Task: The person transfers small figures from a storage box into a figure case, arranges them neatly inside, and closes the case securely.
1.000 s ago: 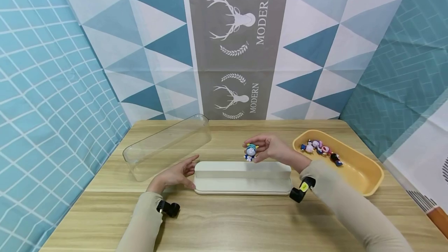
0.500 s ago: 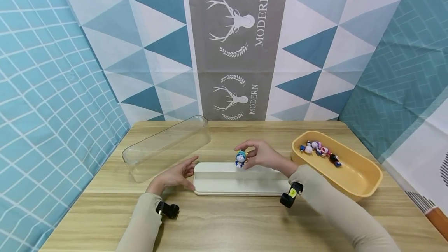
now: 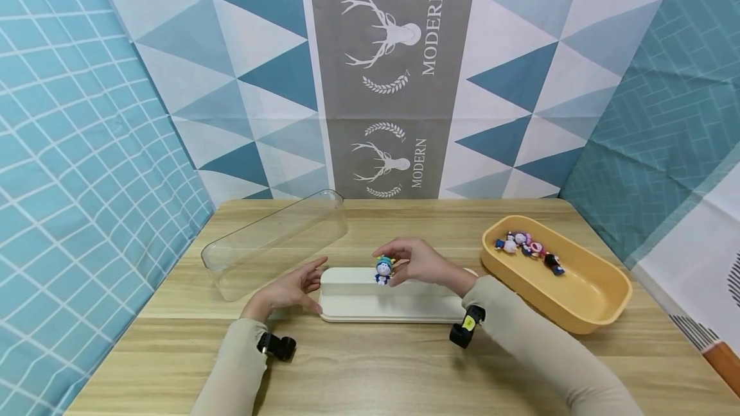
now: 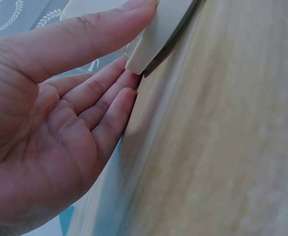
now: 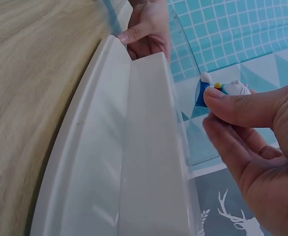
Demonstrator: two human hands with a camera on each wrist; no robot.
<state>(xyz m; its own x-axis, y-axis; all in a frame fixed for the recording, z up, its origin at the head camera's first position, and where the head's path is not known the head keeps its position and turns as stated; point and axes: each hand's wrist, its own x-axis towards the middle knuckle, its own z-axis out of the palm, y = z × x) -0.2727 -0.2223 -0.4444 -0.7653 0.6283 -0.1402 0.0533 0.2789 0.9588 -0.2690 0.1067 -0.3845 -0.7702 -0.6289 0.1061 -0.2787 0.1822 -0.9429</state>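
A long white two-step display stand [image 3: 358, 306] lies in the middle of the table in the head view. At its left end is my left hand [image 3: 288, 287], fingers loosely extended, with the thumb [image 4: 119, 22] touching the edge. My right hand [image 3: 417, 261] holds a small figurine [image 3: 383, 270] above the left half of the stand, upright. The figurine has a blue outfit, a white face and a teal and yellow hat. In the right wrist view, the figurine [image 5: 217, 91] is pinched by thumb and fingers, its blue lower end towards the stand's raised step [image 5: 154, 147].
A yellow oval-ended bin [image 3: 584, 287] stands at the right with several small figurines [image 3: 528, 246] in it. At the back left lies a long clear plastic cover [image 3: 277, 236]. Patterned cloths hang behind and beside the wooden table [image 3: 370, 371].
My right hand has carried the figurine leftward and down, from over the middle of the stand to over its left half. The left hand stays at the stand's end.
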